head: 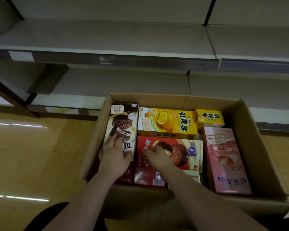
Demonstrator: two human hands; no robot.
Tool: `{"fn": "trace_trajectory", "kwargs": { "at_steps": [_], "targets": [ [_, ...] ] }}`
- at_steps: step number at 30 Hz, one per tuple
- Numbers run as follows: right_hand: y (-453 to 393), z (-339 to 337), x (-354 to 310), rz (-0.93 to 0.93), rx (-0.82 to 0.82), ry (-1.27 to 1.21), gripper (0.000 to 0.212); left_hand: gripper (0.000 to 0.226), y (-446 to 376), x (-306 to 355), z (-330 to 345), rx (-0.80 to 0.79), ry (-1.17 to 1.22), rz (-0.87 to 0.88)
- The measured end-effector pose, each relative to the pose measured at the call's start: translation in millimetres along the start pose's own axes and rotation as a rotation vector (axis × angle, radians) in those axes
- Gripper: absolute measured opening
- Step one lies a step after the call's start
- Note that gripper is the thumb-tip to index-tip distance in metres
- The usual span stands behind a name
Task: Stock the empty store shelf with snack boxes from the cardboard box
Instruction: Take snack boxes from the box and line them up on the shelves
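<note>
An open cardboard box (250,139) sits on the tan floor just in front of the grey store shelf (107,37), its flaps folded down and its inside packed with snack boxes lying flat. Against the box's left wall lies a cream and brown snack box (122,124) showing a chocolate-coated cake, with a small tag-shaped label at its far end whose writing is too small to read. Toward the box's far wall sits a yellow snack box (167,120) printed with egg-yolk pies and the big characters 蛋黄派, and in the far right corner a smaller yellow box (209,118) carries similar characters, turned the other way. In the middle of the box lies a red snack box (182,152) picturing a chocolate pie, with a white 派 and a blue "10" on it. Along the box's right wall rests a pink snack box (227,160) with a strawberry-filled cake and 好丽友·派, read upside down. The left hand (114,154) lies on the near end of the cream and brown box, fingers fairly straight and spread across its top, thumb over its right edge. The right hand (157,155) rests on the red box with fingers curled downward; whether it truly grips the box I cannot tell
</note>
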State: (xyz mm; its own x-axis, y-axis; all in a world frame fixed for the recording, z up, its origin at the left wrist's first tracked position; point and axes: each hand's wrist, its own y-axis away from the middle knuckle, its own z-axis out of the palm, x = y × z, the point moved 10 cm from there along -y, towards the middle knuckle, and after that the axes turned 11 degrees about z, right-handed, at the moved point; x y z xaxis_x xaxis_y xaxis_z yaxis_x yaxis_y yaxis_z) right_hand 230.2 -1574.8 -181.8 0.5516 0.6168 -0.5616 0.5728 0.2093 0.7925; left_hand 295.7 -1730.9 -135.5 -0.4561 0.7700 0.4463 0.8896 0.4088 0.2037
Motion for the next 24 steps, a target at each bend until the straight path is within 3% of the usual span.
{"fn": "trace_trajectory", "kwargs": {
  "at_steps": [3, 6, 10, 15, 16, 18, 20, 22, 24],
  "targets": [
    [-4, 39, 4, 0.099, -0.123, -0.274, 0.031, 0.060, -1, 1, -6, 0.033, 0.061, -0.089],
    [-4, 59, 9, 0.177, -0.155, -0.318, 0.040, 0.062, 1, -10, -10, 0.047, 0.162, -0.181],
    [-4, 65, 4, 0.249, -0.221, -0.304, 0.053, 0.069, 7, -15, -11, 0.051, 0.218, -0.170],
    [-2, 71, -13, 0.216, -0.217, -0.485, 0.075, 0.063, 7, -12, -42, 0.237, 0.269, -0.120],
    [3, 67, -17, 0.205, -0.225, -0.517, 0.068, 0.060, 8, -6, -49, 0.249, 0.292, -0.110],
    [18, 60, -30, 0.185, -0.288, -0.581, 0.047, 0.052, 11, -3, -64, 0.323, 0.506, -0.130],
    [34, 44, -41, 0.144, -0.351, -0.617, 0.048, 0.048, 12, -7, -64, 0.318, 0.913, -0.260],
    [48, 22, -49, 0.055, -0.375, -0.602, 0.056, 0.050, 9, 8, -47, 0.136, 1.306, -0.346],
    [58, -3, -49, -0.033, -0.355, -0.532, 0.054, 0.048, 10, 31, -34, -0.043, 1.516, -0.335]
  ]
}}
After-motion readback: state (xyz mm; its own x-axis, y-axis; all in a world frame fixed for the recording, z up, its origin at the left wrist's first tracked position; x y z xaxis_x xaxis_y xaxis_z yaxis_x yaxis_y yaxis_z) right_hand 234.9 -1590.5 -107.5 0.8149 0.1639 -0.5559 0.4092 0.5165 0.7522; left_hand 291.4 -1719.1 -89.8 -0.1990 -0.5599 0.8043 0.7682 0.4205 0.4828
